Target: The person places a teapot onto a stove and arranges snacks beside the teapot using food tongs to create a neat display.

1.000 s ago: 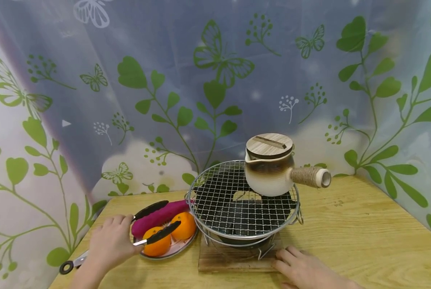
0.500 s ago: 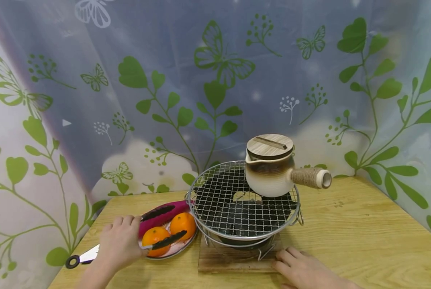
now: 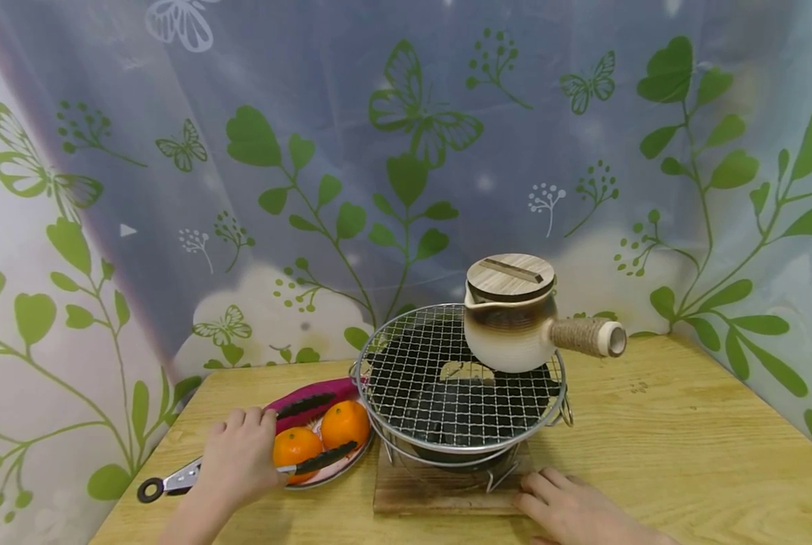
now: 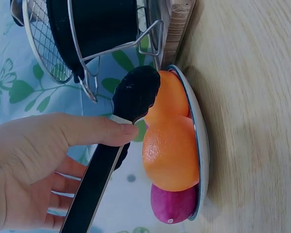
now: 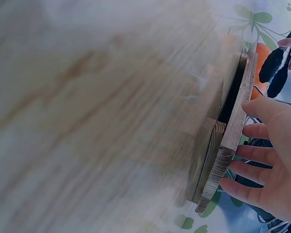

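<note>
Noted since the earlier frame: a shift of the left hand [image 3: 238, 456] and tongs [image 4: 102, 162] rightward, further over the plate [image 4: 204, 145]; no evident change at the right hand [image 3: 572, 506]. Left grip: grasping the tongs, thumb laid on one arm; tips spread about the oranges [image 3: 295, 445] in head view, contact not determinable. Right grip: relaxed, holding nothing visible; fingers at the front edge of the wooden board [image 3: 433, 496]. Tongs judged light, stiff lengthwise, springy across, not fragile; smooth arms possibly slippery; best held midway along both arms, squeezed evenly. Oranges judged firm, fairly smooth, liable to roll. Surface: wood-grain table [image 3: 671, 431], seemingly flat. Room: tight beside the plate, with purple vegetable [image 3: 346, 389] behind the oranges and wire grill [image 3: 406, 356] close on the right; lidded pot [image 3: 509, 339] atop the mesh; printed curtain [image 3: 310, 83] behind.
</note>
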Available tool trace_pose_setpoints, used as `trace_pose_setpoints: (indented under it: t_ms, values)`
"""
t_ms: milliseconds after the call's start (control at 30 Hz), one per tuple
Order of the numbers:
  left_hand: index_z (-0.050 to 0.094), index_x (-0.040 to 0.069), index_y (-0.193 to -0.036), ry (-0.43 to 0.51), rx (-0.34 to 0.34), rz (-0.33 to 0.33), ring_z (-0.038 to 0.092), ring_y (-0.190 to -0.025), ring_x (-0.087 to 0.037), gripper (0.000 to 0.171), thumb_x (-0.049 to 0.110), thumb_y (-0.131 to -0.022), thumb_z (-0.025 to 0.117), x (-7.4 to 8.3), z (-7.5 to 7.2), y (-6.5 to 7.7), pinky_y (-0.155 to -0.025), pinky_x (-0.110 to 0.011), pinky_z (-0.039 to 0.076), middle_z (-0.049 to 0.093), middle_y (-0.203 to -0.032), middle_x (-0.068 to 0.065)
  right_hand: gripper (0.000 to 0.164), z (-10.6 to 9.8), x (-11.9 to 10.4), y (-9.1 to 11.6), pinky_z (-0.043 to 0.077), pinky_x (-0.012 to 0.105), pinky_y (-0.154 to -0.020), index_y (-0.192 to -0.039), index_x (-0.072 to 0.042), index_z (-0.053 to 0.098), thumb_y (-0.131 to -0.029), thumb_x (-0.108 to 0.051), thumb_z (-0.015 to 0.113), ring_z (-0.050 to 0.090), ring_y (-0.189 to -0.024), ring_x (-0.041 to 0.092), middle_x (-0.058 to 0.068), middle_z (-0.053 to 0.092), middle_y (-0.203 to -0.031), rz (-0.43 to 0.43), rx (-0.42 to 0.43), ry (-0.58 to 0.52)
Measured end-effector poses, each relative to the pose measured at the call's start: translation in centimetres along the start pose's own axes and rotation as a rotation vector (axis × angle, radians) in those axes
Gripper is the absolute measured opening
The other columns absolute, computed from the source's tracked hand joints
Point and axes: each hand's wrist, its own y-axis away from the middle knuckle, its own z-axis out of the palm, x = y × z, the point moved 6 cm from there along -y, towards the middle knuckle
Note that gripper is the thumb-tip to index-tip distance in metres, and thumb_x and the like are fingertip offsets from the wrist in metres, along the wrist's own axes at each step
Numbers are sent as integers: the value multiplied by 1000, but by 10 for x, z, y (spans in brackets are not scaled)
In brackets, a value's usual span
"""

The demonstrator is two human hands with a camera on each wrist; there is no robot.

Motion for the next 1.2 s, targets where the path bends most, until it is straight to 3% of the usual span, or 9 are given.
trace_pose_setpoints:
  t_ms: [433,733,1200]
  values:
    - [59,-6,-110,-58,-29,28,50,-92,-37,86,51,-50,82,9,6,-5,-74,-50,42,58,-101,-19,40,0,1,0,44,24,-57,-103,-14,60,-72,-36,72,49,-81,16,2,53,-97,-2,0,21]
    - [60,-5,-105,-124,19,26,50,-89,-35,82,48,-48,84,15,7,-4,-71,-48,42,57,-94,-16,41,1,0,-1,45,25,-59,-104,-13,60,-72,-36,72,50,-82,16,3,53,-99,-3,-14,28]
    - [60,-6,-107,-199,15,48,51,-88,-34,81,43,-47,85,19,6,-6,-72,-46,44,57,-94,-16,41,-1,-1,-1,46,25,-60,-102,-13,61,-71,-37,73,50,-82,16,3,53,-97,-10,1,47]
